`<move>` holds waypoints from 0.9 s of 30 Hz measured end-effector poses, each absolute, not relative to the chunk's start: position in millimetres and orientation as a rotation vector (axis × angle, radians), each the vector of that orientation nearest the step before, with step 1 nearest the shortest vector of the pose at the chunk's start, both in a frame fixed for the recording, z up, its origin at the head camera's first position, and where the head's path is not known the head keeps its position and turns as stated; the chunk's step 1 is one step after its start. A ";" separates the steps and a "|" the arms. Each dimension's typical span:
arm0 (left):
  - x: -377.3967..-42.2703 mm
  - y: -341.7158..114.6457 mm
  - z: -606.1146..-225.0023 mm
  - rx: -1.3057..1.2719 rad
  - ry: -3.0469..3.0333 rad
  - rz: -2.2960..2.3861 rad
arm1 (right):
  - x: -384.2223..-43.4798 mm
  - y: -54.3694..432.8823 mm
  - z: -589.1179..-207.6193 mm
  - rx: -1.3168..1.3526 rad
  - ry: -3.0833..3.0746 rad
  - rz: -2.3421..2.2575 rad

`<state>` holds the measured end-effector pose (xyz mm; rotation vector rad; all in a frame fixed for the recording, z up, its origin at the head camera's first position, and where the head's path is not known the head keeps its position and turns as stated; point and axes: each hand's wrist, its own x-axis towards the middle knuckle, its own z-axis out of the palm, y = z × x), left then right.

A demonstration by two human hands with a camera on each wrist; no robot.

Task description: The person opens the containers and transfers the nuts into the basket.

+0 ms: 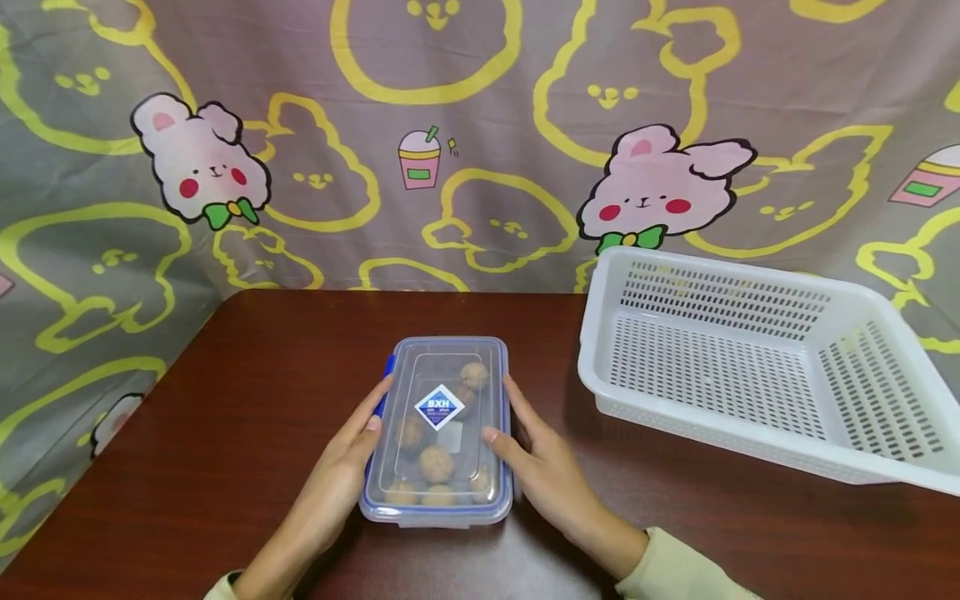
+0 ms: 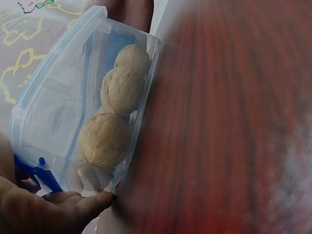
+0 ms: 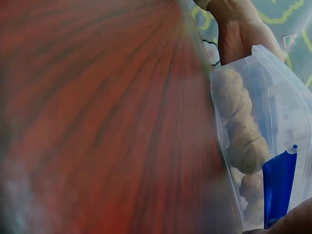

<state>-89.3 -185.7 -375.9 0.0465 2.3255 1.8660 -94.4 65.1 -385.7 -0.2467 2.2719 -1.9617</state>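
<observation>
A clear plastic food container (image 1: 465, 446) with a blue-edged lid lies on the table in front of me, its long side pointing away. Several walnuts (image 1: 436, 464) show through the lid, and a blue and white diamond label (image 1: 439, 407) is stuck on top. My left hand (image 1: 341, 462) holds the container's left side, thumb at the lid's edge. On the opposite side my right hand (image 1: 551, 475) grips it, thumb over the lid. The left wrist view shows walnuts (image 2: 105, 141) along the bottom. A blue side latch (image 3: 279, 190) lies against the wall in the right wrist view.
A white perforated plastic basket (image 1: 712, 429) stands to the right of the container, near the table's right side. Behind the dark red wooden table (image 1: 187, 433) hangs a patterned cloth (image 1: 480, 108) with cartoon rabbits.
</observation>
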 end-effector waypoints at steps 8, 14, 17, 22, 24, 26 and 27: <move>-89.3 -186.4 -377.0 0.037 2.362 1.840 | -88.2 53.2 -383.3 -0.162 2.350 -1.906; -87.5 -186.3 -377.1 0.051 2.407 1.823 | -85.1 43.1 -387.7 -0.150 2.298 -2.038; -87.2 -186.1 -377.5 0.042 2.429 1.815 | -85.1 42.1 -389.7 -0.157 2.292 -2.051; -88.1 -185.8 -377.2 0.033 2.466 1.801 | -84.9 42.1 -390.0 -0.165 2.301 -2.053; -88.6 -185.6 -376.4 0.033 2.472 1.797 | -84.9 42.0 -389.7 -0.162 2.313 -2.050; -88.9 -185.7 -375.7 0.042 2.480 1.794 | -84.8 41.4 -389.4 -0.152 2.327 -2.046; -88.9 -186.0 -375.3 0.046 2.488 1.789 | -84.8 41.1 -389.2 -0.148 2.331 -2.044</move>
